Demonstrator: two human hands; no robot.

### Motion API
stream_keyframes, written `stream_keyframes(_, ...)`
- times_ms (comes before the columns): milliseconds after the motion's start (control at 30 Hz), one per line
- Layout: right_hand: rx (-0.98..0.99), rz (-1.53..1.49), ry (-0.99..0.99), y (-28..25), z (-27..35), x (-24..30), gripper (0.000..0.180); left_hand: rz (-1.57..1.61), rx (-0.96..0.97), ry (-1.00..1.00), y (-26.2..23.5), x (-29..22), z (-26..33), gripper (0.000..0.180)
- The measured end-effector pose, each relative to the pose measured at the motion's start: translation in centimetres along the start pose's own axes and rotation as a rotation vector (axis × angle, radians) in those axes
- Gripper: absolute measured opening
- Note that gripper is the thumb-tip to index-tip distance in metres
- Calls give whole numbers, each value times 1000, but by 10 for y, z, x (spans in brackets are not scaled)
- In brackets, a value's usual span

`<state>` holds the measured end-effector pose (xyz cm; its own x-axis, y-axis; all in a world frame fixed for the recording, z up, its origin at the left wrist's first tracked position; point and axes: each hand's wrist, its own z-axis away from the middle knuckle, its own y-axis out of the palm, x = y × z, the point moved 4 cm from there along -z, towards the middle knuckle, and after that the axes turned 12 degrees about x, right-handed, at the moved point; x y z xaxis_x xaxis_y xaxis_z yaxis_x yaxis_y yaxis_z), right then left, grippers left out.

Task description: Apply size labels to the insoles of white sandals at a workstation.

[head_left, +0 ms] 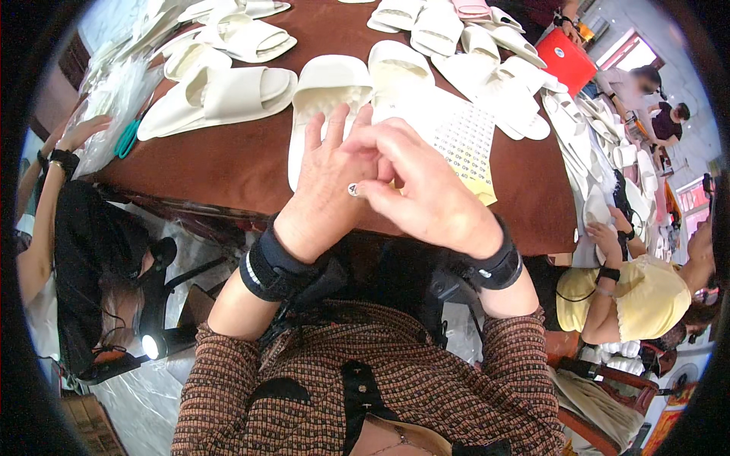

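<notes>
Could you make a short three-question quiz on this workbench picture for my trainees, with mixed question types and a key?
1. Multiple choice: what lies on the table just beyond the right hand?
A) a hammer
B) a sheet of round stickers
C) a glass bowl

2. True or false: in this view, the right hand partly overlaps the left hand.

3. Short answer: which digit's tip is nearest the small round sticker seen over the back of the left hand?

Key: 1. B; 2. True; 3. The right thumb.
</notes>
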<state>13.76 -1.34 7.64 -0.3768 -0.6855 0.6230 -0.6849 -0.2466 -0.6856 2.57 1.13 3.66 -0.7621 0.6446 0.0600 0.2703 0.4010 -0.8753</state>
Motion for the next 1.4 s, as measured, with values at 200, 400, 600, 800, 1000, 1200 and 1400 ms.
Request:
stream_keyframes(200, -36, -38, 108, -51, -17, -50, 32, 109, 96, -52, 5, 12, 2, 32)
stream_keyframes(400, -133, 213, 287, -62, -39, -138, 39, 182, 102, -25, 14, 9, 10, 34)
stream_keyframes(600, -129, 419, 404, -60, -62, -169, 44, 154, 26, -18, 14, 8, 18, 33)
stream_keyframes(800, -32, 633, 507, -57, -62, -164, 32, 235, 85, -47, 9, 3, 24, 32)
stream_keyframes(1000, -129, 609, 332, -58, -32, -108, 34, 239, 40, 5, -11, 1, 31, 30)
stream_keyframes(1200, -119, 390, 322, -49, -9, -90, 32, 276, 73, 91, -15, 7, 37, 31)
stream_keyframes(1400, -264, 193, 165, -43, -1, -62, 26, 265, 49, 93, -18, 14, 38, 34)
